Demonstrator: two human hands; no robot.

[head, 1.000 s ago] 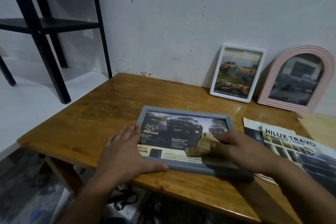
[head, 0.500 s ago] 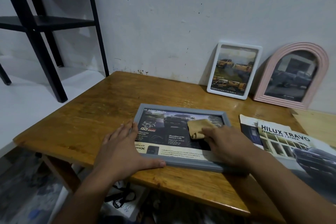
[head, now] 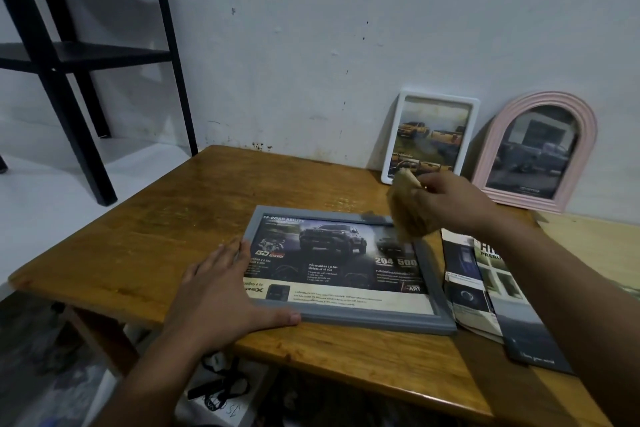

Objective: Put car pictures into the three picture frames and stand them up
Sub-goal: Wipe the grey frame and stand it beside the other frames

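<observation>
A grey picture frame (head: 363, 317) lies flat on the wooden table (head: 138, 236), face up, with a dark car advert inside. My left hand (head: 221, 291) rests flat on its near left corner, fingers straight. My right hand (head: 446, 201) is lifted above the frame's far right corner and grips a crumpled tan cloth (head: 405, 208). A white frame (head: 431, 139) with yellow trucks and a pink arched frame (head: 536, 152) with a dark car picture lean upright against the wall at the back right.
Car brochures (head: 498, 302) lie on the table right of the grey frame. A black metal shelf (head: 69, 55) stands at the left on a white floor. Under the table's front edge lie a white box and black cords (head: 221, 388).
My right hand has lifted the cloth off the glass and moved it up and away, toward the back right. My left hand stays on the frame's corner.
</observation>
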